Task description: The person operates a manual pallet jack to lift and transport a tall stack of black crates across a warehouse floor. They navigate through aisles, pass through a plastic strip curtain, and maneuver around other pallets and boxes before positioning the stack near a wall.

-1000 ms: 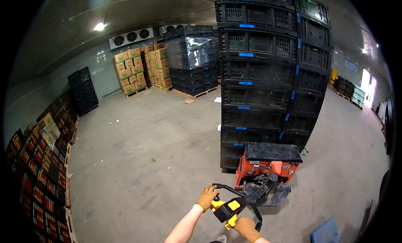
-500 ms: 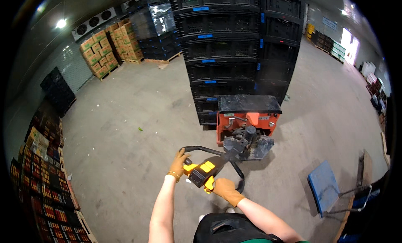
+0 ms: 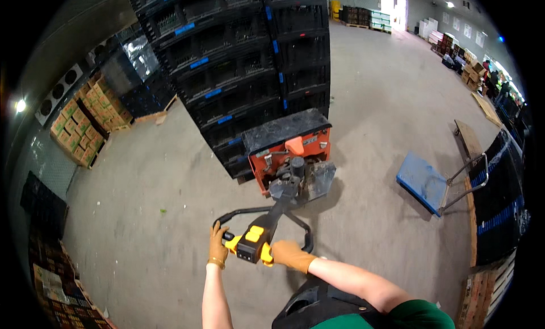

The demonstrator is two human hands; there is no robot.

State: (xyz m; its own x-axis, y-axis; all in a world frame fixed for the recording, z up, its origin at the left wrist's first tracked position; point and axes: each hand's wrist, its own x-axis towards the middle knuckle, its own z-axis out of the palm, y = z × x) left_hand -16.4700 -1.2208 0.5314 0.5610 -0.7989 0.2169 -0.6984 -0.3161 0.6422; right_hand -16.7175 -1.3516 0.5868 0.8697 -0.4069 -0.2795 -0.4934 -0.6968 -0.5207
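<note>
Both my hands, in tan gloves, are on the control handle (image 3: 253,237) of a pallet truck, which is black with yellow buttons and a looped black guard. My left hand (image 3: 218,245) is wrapped round the left grip, thumb side near the yellow lever. Around the right grip my right hand (image 3: 290,255) is closed, against the other yellow lever. Ahead of the handle stands the truck's orange-red body (image 3: 292,153) with a scuffed black cover. Close behind it rises a tall stack of black plastic crates (image 3: 227,68) with blue labels; its top runs out of view.
To the right, a blue platform cart (image 3: 423,181) stands by wrapped black crates (image 3: 499,198) and wooden pallets (image 3: 479,295). Stacked cartons (image 3: 79,133) on pallets line the left wall. Packed crates (image 3: 54,266) sit at lower left. A bright doorway (image 3: 394,10) opens far off.
My view has swung right, so the truck and crate stack appear farther left and tilted. More of the right side shows, with the blue cart closer in. Both hands keep their grip.
</note>
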